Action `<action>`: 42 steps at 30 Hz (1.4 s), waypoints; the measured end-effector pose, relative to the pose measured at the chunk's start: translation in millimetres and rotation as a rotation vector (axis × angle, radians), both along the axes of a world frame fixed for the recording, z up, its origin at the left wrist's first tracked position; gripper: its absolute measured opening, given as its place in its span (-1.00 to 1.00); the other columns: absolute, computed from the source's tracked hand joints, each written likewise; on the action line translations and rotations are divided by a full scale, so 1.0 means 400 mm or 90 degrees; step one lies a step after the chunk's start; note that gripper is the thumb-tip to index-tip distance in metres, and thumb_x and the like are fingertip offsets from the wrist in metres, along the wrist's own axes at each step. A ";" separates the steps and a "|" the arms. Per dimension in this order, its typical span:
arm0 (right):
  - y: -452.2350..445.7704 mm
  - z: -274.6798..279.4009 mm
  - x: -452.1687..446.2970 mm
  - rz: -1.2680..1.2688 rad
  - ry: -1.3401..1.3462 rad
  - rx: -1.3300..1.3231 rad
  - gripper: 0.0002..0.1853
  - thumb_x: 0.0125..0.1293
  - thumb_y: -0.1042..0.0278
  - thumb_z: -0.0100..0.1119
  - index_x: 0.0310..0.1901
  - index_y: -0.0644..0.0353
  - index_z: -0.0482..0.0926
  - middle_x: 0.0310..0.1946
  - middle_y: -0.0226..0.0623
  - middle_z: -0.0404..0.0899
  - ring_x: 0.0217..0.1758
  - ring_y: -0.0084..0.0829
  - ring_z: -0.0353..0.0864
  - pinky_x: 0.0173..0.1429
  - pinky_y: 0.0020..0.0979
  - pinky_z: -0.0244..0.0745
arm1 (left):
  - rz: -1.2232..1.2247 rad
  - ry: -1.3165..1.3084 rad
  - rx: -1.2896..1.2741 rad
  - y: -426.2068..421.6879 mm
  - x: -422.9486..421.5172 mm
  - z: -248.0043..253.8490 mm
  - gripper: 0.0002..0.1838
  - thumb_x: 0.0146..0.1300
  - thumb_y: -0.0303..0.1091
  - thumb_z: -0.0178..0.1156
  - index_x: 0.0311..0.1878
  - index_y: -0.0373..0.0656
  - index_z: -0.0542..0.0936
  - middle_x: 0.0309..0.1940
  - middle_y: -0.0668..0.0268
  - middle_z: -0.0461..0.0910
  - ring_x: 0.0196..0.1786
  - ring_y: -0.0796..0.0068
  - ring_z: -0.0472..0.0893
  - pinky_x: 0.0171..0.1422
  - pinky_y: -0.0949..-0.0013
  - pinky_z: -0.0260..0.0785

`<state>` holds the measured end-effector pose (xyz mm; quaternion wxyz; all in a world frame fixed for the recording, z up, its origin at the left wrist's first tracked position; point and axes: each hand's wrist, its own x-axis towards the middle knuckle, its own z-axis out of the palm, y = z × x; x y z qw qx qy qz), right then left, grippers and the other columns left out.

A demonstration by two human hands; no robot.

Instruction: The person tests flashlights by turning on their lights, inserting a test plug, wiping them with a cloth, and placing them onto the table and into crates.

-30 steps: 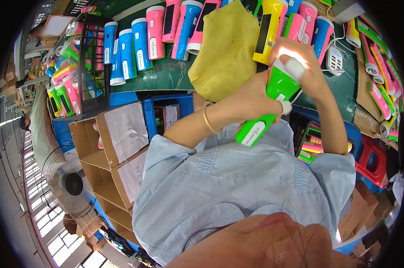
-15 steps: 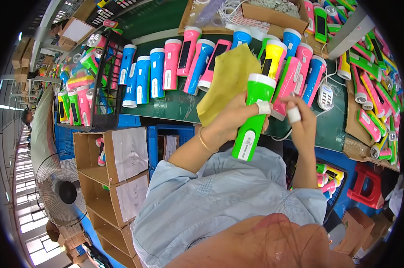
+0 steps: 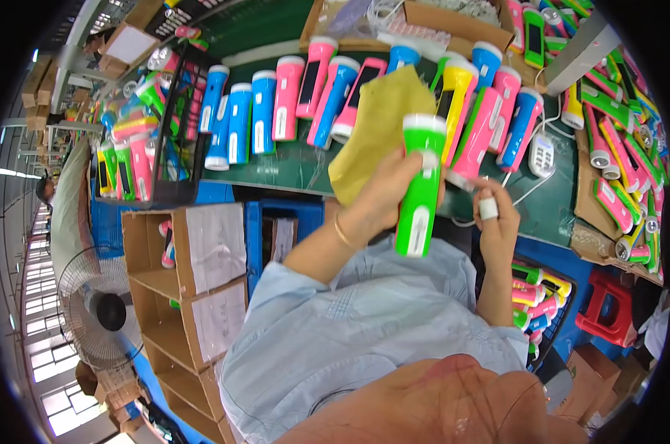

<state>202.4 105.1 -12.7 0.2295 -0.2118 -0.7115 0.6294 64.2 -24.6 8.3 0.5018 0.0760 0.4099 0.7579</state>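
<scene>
My left hand (image 3: 385,194) is wrapped around a green flashlight (image 3: 419,211) with a white head, held upright above my lap, thumb on its front. To the right, my right hand (image 3: 497,218) is raised near the table edge, fingers loosely bent and slightly apart, with white tape on one finger. Nothing shows in it. Just behind the held flashlight lies a yellow cloth (image 3: 375,140). A pink flashlight (image 3: 477,140) leans beyond my right hand, within a row of blue, pink, green and yellow ones on the green table (image 3: 275,174).
A black basket (image 3: 179,140) of flashlights stands at the left. A white charger block (image 3: 543,157) with cables sits at the right, beside heaped flashlights (image 3: 623,163). Cardboard shelves (image 3: 157,277) and a fan (image 3: 105,311) are at the lower left, a red stool (image 3: 605,307) at the right.
The green flashlight in my left hand has turned more upright and risen slightly. My right hand has dropped a little, its fingers more bent.
</scene>
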 end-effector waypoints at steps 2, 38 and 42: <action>-0.004 0.028 -0.012 -0.004 0.045 -0.048 -0.73 0.35 0.44 -0.11 0.05 0.24 0.43 -0.58 -0.48 0.36 -0.61 -0.73 0.24 -0.53 -0.67 0.11 | 0.012 0.066 0.022 0.007 -0.043 0.012 -0.72 0.24 -0.28 0.02 -0.05 -0.23 0.37 -0.31 0.16 0.51 -0.32 0.27 0.59 -0.27 0.26 0.50; -0.013 0.149 -0.089 0.070 0.194 0.578 -0.74 -0.17 0.63 0.23 -0.34 0.27 0.53 -0.47 -0.27 0.45 -0.35 -0.25 0.45 -0.32 -0.30 0.33 | 0.130 0.283 0.172 0.044 -0.059 0.074 -0.60 0.40 -0.06 -0.09 -0.04 -0.26 0.41 -0.37 0.26 0.52 -0.39 0.52 0.53 -0.30 0.48 0.43; -0.009 0.147 -0.103 0.058 0.192 0.783 -0.79 -0.11 0.58 0.26 -0.35 0.27 0.54 -0.47 -0.24 0.46 -0.37 -0.23 0.45 -0.29 -0.28 0.35 | 0.149 0.407 0.134 0.065 -0.054 0.028 -0.62 0.40 -0.05 -0.10 -0.03 -0.20 0.39 -0.34 0.28 0.51 -0.35 0.52 0.53 -0.29 0.49 0.42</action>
